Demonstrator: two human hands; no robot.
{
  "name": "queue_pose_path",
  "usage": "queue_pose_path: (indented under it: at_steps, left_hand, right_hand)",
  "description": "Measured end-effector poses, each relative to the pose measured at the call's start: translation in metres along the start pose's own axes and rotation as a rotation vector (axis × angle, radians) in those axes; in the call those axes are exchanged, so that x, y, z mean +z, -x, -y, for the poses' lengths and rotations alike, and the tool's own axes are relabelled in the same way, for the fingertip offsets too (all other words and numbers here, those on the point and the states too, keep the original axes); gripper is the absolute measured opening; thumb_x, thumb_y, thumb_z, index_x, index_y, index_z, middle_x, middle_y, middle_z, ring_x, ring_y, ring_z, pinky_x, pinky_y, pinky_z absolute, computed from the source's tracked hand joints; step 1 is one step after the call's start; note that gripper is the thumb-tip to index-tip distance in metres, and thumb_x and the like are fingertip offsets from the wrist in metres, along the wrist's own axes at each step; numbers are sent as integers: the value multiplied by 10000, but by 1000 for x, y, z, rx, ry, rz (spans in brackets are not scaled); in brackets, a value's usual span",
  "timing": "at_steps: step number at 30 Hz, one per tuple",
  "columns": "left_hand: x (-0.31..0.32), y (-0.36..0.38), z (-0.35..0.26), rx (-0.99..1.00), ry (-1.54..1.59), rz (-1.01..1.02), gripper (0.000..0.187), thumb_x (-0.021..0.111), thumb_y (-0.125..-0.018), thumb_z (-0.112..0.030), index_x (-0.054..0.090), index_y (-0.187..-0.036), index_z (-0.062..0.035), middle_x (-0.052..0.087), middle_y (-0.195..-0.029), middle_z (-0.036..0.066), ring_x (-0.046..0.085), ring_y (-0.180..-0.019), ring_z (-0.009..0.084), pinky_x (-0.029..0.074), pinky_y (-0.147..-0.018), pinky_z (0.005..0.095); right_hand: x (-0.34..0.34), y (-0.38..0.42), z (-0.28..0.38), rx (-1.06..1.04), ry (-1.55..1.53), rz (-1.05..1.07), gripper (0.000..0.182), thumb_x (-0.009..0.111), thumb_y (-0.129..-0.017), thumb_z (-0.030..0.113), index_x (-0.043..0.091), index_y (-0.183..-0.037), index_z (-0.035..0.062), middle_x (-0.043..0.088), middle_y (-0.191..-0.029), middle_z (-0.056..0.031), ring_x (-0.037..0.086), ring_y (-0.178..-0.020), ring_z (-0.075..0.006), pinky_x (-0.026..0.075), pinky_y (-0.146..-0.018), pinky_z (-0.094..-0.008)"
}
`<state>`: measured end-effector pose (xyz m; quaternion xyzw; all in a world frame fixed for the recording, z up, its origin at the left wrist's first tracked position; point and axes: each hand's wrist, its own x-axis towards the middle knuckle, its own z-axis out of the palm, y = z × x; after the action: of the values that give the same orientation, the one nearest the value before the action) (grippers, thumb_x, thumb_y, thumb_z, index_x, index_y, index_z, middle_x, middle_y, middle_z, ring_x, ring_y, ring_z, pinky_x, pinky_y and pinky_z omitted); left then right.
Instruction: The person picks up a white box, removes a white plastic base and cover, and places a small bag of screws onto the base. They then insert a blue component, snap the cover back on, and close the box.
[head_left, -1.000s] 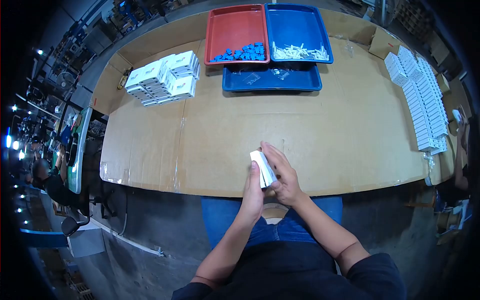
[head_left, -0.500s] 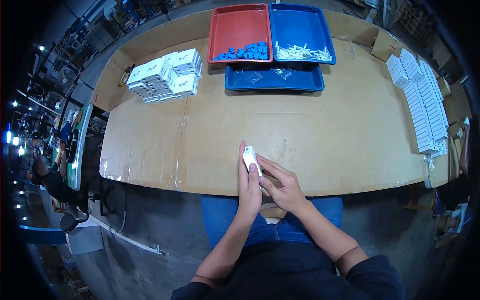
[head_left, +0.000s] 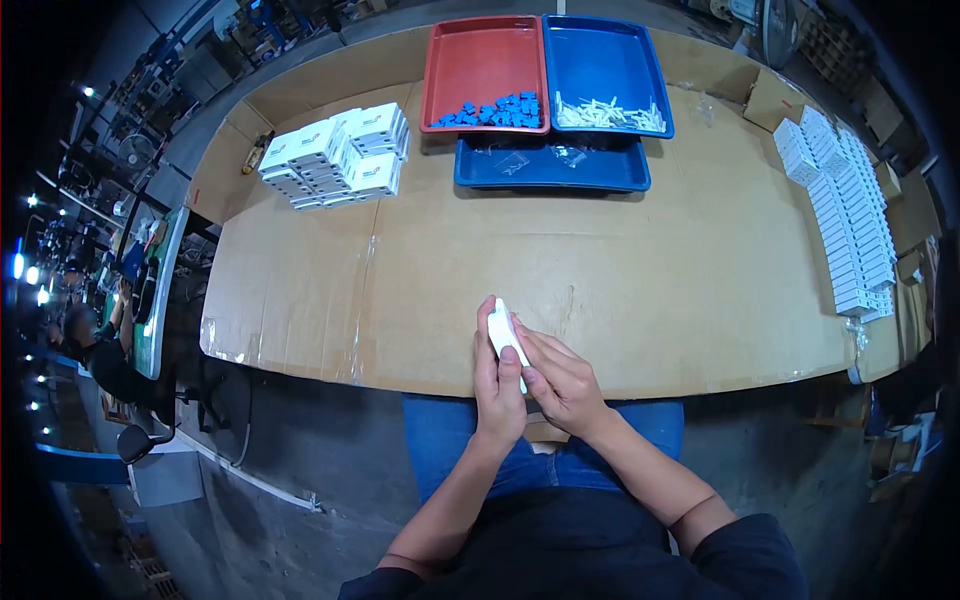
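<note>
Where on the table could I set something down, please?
Bare cardboard lies left of the left hand, nearer than the stacked white boxes, and right of the right hand, up to the rows of white units. The red tray and blue trays crowd the far middle.

Grey floor (head_left: 320, 440) below the cardboard-covered table's (head_left: 700, 260) near edge; beyond its left edge, a green-topped bench (head_left: 146, 350) and bright lamps (head_left: 18, 265).

Over the near edge of the bench (head_left: 660, 320), the left hand (head_left: 497, 390) and right hand (head_left: 565, 385) hide part of the white piece (head_left: 503, 330) from us. By the far left corner, we cannot read the small print on the white boxes (head_left: 330, 150). Along the far edge, upper trays (head_left: 485, 60) hide part of the lower tray (head_left: 620, 176).
</note>
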<state>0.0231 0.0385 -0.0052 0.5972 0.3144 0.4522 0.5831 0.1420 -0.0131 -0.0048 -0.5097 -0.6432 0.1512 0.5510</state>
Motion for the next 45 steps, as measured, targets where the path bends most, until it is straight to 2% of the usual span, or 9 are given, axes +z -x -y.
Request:
queue_pose_path:
  at_steps: [11, 19, 23, 25, 29, 34, 37, 38, 45]
  left_hand:
    - [-1, 6, 6, 51, -17, -16, 756, 384, -1115, -518, 230, -1605, 37, 453, -1466, 161, 460, -1345, 230, 350, -1151, 361]
    - [0, -5, -3, 5, 225, 5, 765, 502, -1059, -338, 154, -1653, -4, 400, -1541, 200, 431, -1403, 283, 318, -1187, 392]
    - [2, -2, -6, 105, 72, 25, 904, 554, -988, -372, 82, -1665, -3, 388, -1552, 210, 405, -1435, 307, 299, -1207, 413]
    - [8, -1, -6, 58, 82, 4, 1112, 625, -894, -556, 36, -1670, -20, 390, -1555, 212, 450, -1394, 297, 365, -1166, 426]
    - [3, 1, 16, 100, 14, 74, 1108, 603, -906, -588, 41, -1667, -11, 359, -1576, 219, 467, -1370, 296, 380, -1150, 435]
    - [3, 3, 19, 148, -39, -50, 1104, 473, -945, -771, 143, -1636, 24, 401, -1522, 257, 464, -1372, 330, 372, -1154, 462]
    - [3, 7, 14, 143, -34, -94, 1100, 421, -950, -806, 205, -1598, 56, 421, -1496, 269, 450, -1390, 347, 352, -1173, 471]
    - [1, 7, 18, 194, -50, -103, 974, 415, -994, -705, 308, -1544, 92, 456, -1445, 273, 524, -1301, 338, 463, -1062, 442]
    - [-1, 2, 26, 393, -147, -240, 1015, 362, -973, -778, 404, -1443, 121, 480, -1370, 270, 553, -1257, 354, 468, -1054, 454]
  right_hand:
    - [-1, 2, -4, -50, 11, -13, 452, 616, -995, 74, 572, -1409, -102, 615, -1402, -291, 643, -1256, -437, 538, -1043, -430]
    - [-9, -9, 3, 69, -37, 20, 419, 597, -1026, 125, 600, -1408, -45, 579, -1478, -233, 604, -1320, -395, 518, -1057, -402]
    - [-18, -7, 2, 534, -322, -46, 424, 563, -1081, 244, 576, -1436, 11, 643, -1392, -160, 649, -1212, -246, 529, -1002, -347]
    - [-26, -13, 7, 878, -761, 93, 499, 579, -1079, 256, 488, -1514, 27, 646, -1368, -141, 654, -1161, -198, 543, -966, -340]
    - [-23, -15, 18, 844, -726, 121, 576, 613, -1062, 276, 434, -1547, 21, 634, -1378, -123, 620, -1226, -208, 529, -1009, -366]
    - [0, -5, 24, 748, -634, 52, 596, 656, -1013, 106, 418, -1550, 7, 550, -1485, -163, 591, -1292, -229, 487, -1095, -372]
    - [12, 1, 27, 658, -678, -2, 659, 691, -1001, 100, 367, -1562, -16, 543, -1463, -185, 574, -1323, -217, 564, -1004, -329]
    - [15, 1, 28, 665, -688, -6, 661, 688, -1005, 96, 365, -1569, -22, 549, -1451, -193, 558, -1349, -224, 570, -987, -322]
    - [16, -1, 38, 690, -694, 25, 655, 694, -1014, 128, 390, -1569, -40, 553, -1436, -211, 560, -1328, -200, 572, -976, -320]
